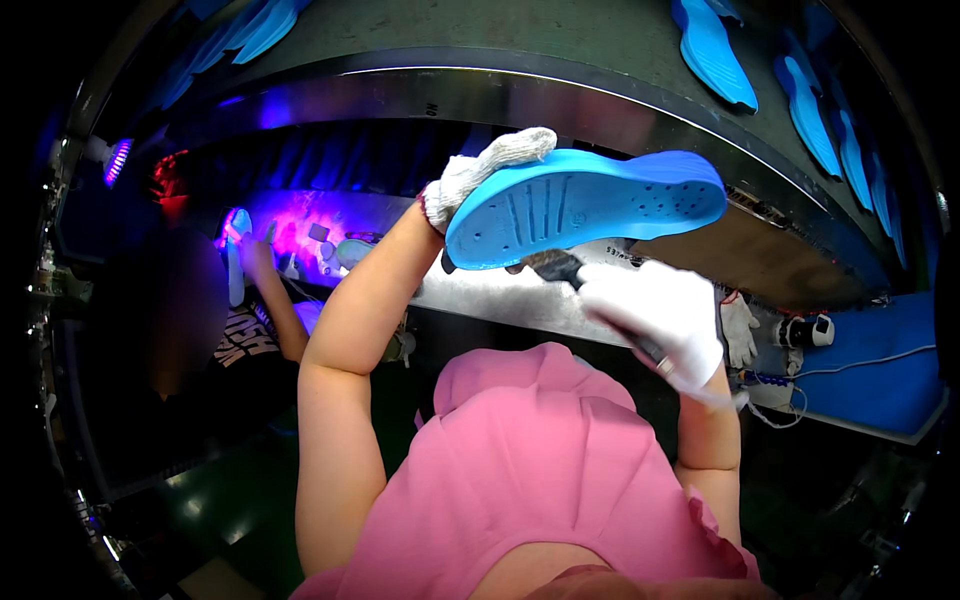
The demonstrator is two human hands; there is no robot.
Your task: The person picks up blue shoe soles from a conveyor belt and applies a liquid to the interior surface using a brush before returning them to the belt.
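Observation:
A bright blue shoe sole is held up in front of me, tilted so its inner face with grooves and small holes shows. My left hand, in a grey-white knit glove, grips it at its left end, with fingers over the upper edge. My right hand, in a white glove and slightly blurred, is closed round the dark handle of a brush. The brush head is at the sole's lower edge; whether it touches the sole I cannot tell.
A dark conveyor belt with a metal side carries several blue soles. At left, a co-worker's hand holds another sole under purple light. A spare glove hangs at right, near a black-and-white device and a blue surface with cables.

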